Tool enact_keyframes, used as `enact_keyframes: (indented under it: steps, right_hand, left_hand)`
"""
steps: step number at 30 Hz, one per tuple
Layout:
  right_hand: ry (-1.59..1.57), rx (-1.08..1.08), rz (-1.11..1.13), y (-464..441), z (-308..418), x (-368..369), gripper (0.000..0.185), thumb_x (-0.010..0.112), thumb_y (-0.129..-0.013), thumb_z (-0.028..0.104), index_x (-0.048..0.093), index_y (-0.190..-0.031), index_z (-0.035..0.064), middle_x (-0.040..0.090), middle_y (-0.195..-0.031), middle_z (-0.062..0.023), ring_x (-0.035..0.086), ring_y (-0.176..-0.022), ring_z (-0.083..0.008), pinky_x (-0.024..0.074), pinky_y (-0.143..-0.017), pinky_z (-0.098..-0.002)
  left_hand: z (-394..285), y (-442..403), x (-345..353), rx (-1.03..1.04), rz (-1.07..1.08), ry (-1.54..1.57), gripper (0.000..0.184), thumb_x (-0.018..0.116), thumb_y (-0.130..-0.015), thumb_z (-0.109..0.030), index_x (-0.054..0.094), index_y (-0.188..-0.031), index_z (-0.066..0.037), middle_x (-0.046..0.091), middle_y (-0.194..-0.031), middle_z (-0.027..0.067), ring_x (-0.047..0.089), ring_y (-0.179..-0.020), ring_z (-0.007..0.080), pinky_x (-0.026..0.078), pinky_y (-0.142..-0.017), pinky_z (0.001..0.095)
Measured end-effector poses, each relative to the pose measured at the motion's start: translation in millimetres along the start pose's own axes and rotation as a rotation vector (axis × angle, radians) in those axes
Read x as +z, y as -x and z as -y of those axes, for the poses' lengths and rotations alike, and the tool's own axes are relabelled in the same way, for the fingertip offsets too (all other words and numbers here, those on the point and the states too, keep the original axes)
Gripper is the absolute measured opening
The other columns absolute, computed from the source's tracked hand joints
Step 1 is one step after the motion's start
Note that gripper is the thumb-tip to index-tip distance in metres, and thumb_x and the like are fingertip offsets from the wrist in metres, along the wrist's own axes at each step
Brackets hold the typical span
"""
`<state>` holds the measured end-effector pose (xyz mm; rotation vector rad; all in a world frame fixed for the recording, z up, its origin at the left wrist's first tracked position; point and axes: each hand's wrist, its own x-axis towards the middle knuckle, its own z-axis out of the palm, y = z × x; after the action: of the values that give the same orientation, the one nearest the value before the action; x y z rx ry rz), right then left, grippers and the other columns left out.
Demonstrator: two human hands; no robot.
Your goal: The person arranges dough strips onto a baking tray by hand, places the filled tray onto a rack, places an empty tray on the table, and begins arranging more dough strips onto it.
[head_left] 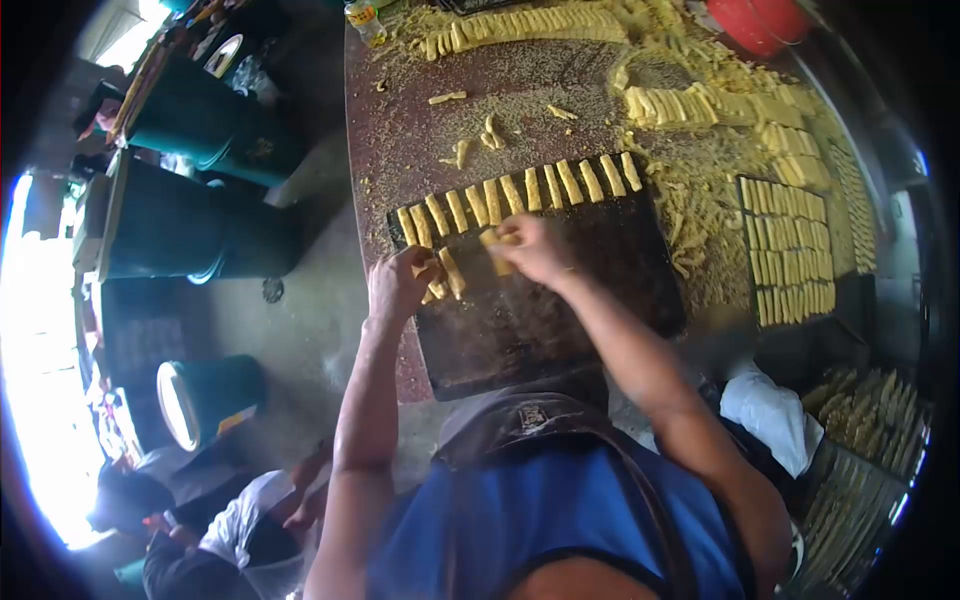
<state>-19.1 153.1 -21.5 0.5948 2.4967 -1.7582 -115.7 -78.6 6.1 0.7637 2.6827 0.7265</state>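
Dough sticks [532, 190] lie side by side in a row along the far edge of a black tray [540, 340]. A short second row sits nearer the person, at the tray's left side. The right hand [538, 250] is blurry, but its fingers pinch a stick [499, 262] over the tray. The left hand [394, 288] is at the short row; I cannot tell if it grips anything. Crumbs dot the brown table [395, 130].
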Motion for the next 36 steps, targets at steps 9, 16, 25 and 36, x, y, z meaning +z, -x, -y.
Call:
enact_keyframes:
  steps: [9, 16, 25, 36]
  right_hand:
    - [0.339, -0.012, -0.319, 2.2, 20.7, 66.4, 0.033, 0.079, -0.074, 0.022, 0.068, -0.099, 0.0043, 0.070, -0.097, -0.0195, 0.068, -0.096, -0.0313, 0.0526, -0.084, -0.0403]
    - [0.429, 0.075, -0.333, 11.0, 21.2, 49.7, 0.020, 0.074, -0.077, 0.016, 0.071, -0.093, 0.0044, 0.072, -0.084, -0.0169, 0.071, -0.082, -0.0286, 0.0551, -0.074, -0.0388]
    - [0.160, -0.048, -0.391, 8.4, 21.8, 7.5, 0.013, 0.074, -0.082, 0.016, 0.072, -0.086, 0.0033, 0.071, -0.075, -0.0088, 0.069, -0.070, -0.0146, 0.0537, -0.065, -0.0293]
    - [0.234, 0.170, -0.817, -35.4, -128.3, -399.4, 0.027, 0.071, -0.085, 0.025, 0.072, -0.105, 0.0065, 0.073, -0.089, -0.0137, 0.071, -0.077, -0.0196, 0.0559, -0.067, -0.0299]
  left_hand:
    - [23.7, 41.3, 4.6, 0.346, -0.182, -0.079, 0.046, 0.081, -0.072, -0.028, 0.068, -0.114, -0.018, 0.064, -0.116, 0.0041, 0.056, -0.112, 0.0241, 0.039, -0.094, 0.0425]
    - [-1.4, 24.3, 16.5, 0.496, -0.201, -0.018, 0.044, 0.081, -0.071, -0.030, 0.070, -0.110, -0.015, 0.064, -0.118, 0.0043, 0.054, -0.115, 0.0248, 0.036, -0.096, 0.0441]
    - [-11.6, 10.8, 25.7, 0.482, -0.199, 0.037, 0.040, 0.080, -0.071, -0.026, 0.071, -0.108, -0.016, 0.065, -0.117, 0.0030, 0.056, -0.115, 0.0241, 0.037, -0.096, 0.0444]
    - [-178.5, -80.1, 87.7, 0.455, -0.249, 0.087, 0.021, 0.072, -0.081, -0.021, 0.071, -0.100, -0.013, 0.069, -0.107, 0.0047, 0.061, -0.102, 0.0251, 0.039, -0.093, 0.0428]
